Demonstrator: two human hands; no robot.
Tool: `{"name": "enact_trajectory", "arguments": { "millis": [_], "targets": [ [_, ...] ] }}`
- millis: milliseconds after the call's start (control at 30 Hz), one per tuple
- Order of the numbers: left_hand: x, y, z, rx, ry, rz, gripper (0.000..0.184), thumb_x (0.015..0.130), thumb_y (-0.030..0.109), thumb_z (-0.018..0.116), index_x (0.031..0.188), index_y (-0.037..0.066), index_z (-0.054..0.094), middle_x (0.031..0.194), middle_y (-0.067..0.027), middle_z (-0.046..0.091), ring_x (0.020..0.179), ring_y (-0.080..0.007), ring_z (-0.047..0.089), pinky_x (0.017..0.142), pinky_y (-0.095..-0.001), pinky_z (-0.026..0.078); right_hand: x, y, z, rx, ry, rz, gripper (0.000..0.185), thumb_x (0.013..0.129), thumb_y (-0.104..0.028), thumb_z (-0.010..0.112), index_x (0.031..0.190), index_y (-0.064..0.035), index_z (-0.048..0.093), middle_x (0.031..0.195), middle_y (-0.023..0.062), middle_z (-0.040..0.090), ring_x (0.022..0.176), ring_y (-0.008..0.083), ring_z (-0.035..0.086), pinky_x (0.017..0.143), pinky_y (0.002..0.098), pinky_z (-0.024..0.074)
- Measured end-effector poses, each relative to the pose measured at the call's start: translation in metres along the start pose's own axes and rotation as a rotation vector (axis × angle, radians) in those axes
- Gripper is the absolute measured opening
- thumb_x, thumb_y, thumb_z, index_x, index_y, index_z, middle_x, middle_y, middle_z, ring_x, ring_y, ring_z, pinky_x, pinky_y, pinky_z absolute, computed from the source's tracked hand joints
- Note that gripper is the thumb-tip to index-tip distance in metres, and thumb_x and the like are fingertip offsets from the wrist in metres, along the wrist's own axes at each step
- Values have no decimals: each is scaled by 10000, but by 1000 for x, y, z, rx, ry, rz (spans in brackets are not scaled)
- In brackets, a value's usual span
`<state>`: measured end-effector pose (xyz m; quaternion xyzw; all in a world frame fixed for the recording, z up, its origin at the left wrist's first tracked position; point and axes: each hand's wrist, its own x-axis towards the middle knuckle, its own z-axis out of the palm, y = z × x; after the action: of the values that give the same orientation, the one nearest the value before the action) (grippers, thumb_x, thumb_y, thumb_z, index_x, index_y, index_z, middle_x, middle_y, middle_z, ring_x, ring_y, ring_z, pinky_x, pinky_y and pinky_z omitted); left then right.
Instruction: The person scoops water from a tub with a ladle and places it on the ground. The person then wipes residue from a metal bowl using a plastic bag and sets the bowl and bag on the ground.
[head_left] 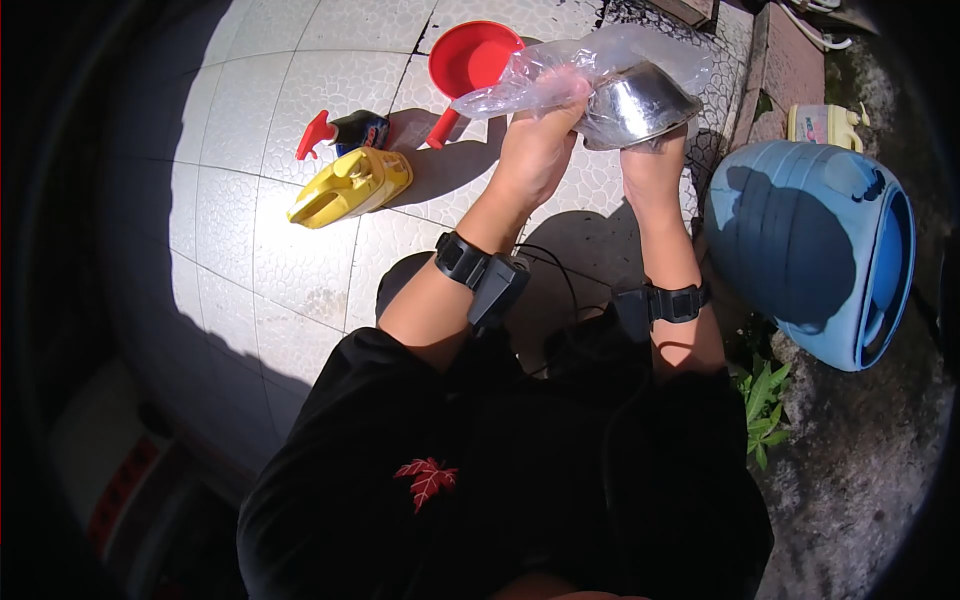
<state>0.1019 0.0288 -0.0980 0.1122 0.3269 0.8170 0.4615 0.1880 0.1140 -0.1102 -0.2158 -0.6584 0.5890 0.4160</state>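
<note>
A shiny metal bowl [640, 103] is at the upper middle, tilted, with a clear plastic bag [655, 47] around and behind it. My left hand [545, 135] is closed on the bag at the bowl's left edge, its fingers partly covered by the plastic. My right hand [657, 160] is under the bowl's lower right side; the bowl hides its fingers. Left of the bag, a red dipper [470, 58] lies on the tiles with its handle toward me.
A yellow jug [352, 187] and a dark spray bottle [358, 131] with a red trigger stand at the left on the tiled floor [230, 215]. At the right are a large blue barrel [790, 245], a pale container [822, 126] and a green plant [764, 405].
</note>
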Motion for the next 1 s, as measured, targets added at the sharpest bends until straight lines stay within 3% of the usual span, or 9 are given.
{"name": "enact_trajectory", "arguments": {
  "millis": [100, 300, 400, 467, 567, 667, 800, 900, 1000],
  "targets": [
    [-2, -3, 2, 155, -50, 105, 219, 896, 107, 572, 1098, 34, 530, 1032, -37, 543, 952, -112, 497, 853, -273, 407, 11, -5, -13, 517, 98, 192, 262, 889, 5, 472, 1145, -4, 527, 1088, 83, 578, 982, 165, 560, 857, 298, 458],
    [-5, 5, 3, 475, -21, 246, 251, 868, 153, 632, 1065, 29, 539, 967, -26, 558, 895, -107, 508, 778, -257, 431, 19, 4, -16, 749, 211, 414, 241, 923, -82, 458, 1152, -28, 510, 1112, 76, 554, 1020, 180, 543, 899, 330, 452],
    [-7, 9, 4, 450, 8, 221, 313, 882, 146, 602, 1155, 20, 512, 1083, -56, 557, 1021, -133, 495, 897, -291, 390, 21, -3, -14, 756, 246, 445, 259, 937, -156, 449, 1161, -40, 506, 1137, 75, 546, 1046, 187, 530, 923, 353, 437],
    [-11, 15, 8, 677, -6, 249, 434, 856, 235, 646, 1201, 30, 482, 1115, -75, 539, 1029, -149, 493, 888, -308, 406, 21, -8, -14, 736, 267, 465, 280, 940, -202, 448, 1167, -47, 504, 1149, 75, 544, 1057, 193, 525, 935, 366, 429],
    [-13, 8, 8, 575, -12, 303, 616, 820, 318, 683, 1294, 48, 397, 1183, -103, 505, 1072, -187, 487, 899, -325, 417, 22, -5, -21, 734, 243, 414, 393, 919, -329, 468, 1203, -60, 500, 1203, 102, 538, 1106, 248, 523, 953, 412, 432],
    [-1, 9, 7, 544, -122, 474, 798, 753, 302, 755, 1340, 19, 295, 1194, -171, 493, 1048, -240, 541, 867, -341, 473, 18, -2, -33, 863, 114, 341, 370, 917, -288, 482, 1217, -71, 496, 1192, 75, 543, 1110, 218, 515, 961, 397, 413],
    [-2, 19, 10, 696, -75, 381, 992, 681, 354, 801, 1407, 38, 205, 1240, -202, 470, 1083, -277, 527, 886, -362, 466, 17, -10, -37, 779, 163, 364, 377, 913, -279, 491, 1229, -75, 494, 1203, 83, 541, 1106, 227, 526, 946, 401, 435],
    [1, 11, -1, 934, -161, 265, 1187, 631, 405, 826, 1451, 100, 23, 1332, -174, 382, 1214, -266, 398, 950, -364, 413, 14, -9, -38, 882, 100, 417, 371, 909, -264, 498, 1222, -66, 499, 1195, 90, 547, 1078, 231, 549, 921, 397, 460],
    [5, -1, 2, 666, -216, 246, 1178, 613, 436, 826, 1450, 96, 69, 1337, -165, 381, 1217, -261, 398, 959, -368, 403, 12, -6, -34, 952, -22, 415, 377, 900, -246, 511, 1225, -55, 495, 1189, 95, 552, 1063, 227, 563, 901, 379, 475]
  ]
}}
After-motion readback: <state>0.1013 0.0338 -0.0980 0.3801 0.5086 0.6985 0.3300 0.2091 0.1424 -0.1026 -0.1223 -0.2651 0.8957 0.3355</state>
